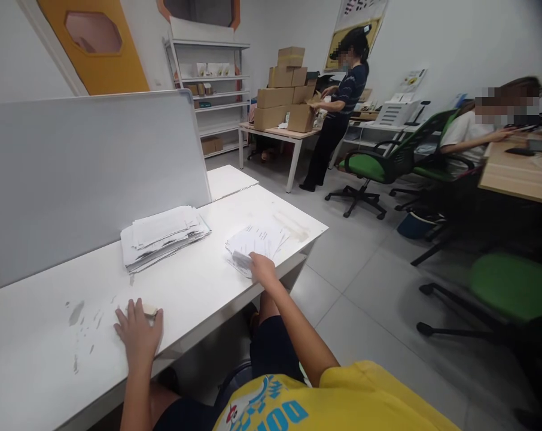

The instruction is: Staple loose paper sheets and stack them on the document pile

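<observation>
My left hand lies on the white table with its fingers spread. A small beige block-like piece sits between its thumb and forefinger, partly hidden; I cannot tell what it is. Over to the right, my right hand pinches the near edge of a loose pile of printed papers. A greyish, shaded flap of paper shows at its fingertips. Farther back on the table, against the divider, rests a thicker, uneven stack of papers.
A grey divider panel stands along the table's far side. Dark marks stain the tabletop. Beyond are a person at a table with cardboard boxes, green chairs, a seated person and a metal shelf.
</observation>
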A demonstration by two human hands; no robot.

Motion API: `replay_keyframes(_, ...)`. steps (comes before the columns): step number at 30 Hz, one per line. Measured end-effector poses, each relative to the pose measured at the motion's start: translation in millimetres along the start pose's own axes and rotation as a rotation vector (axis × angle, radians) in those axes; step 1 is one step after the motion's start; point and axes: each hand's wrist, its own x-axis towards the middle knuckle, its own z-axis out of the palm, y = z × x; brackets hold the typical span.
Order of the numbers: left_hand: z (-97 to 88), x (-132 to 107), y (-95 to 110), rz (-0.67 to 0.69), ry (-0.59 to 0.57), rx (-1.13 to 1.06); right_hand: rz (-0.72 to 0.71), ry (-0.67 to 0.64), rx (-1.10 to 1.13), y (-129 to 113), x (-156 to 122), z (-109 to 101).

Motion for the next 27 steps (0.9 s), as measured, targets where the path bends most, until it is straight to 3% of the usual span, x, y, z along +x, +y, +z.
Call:
replay_keyframes(5,10.0,0,-8,0.042,0.011,-0.026,-0.111,0.047,0.039,-18,-31,5)
replay_keyframes(9,15.3,-1,-11,0.198,-0.101,-0.052,-0.371,0.139,0.131,-54,-55,18)
replay_keyframes(13,18.3,-1,-14,0.309,-0.108,-0.052,-0.64,0.071,0.131,-95,-74,45)
replay_keyframes(17,21.4,-2,-21,0.343,-0.102,-0.029,-0.795,-0.02,0.074,-123,-94,75)
replay_keyframes(22,23.1,-2,-26,0.367,-0.101,-0.005,-0.929,0.039,0.012,-129,-106,95)
replay_keyframes(27,19.7,0,-24,0.271,-0.153,-0.052,-0.979,-0.009,-0.011,-122,-96,84)
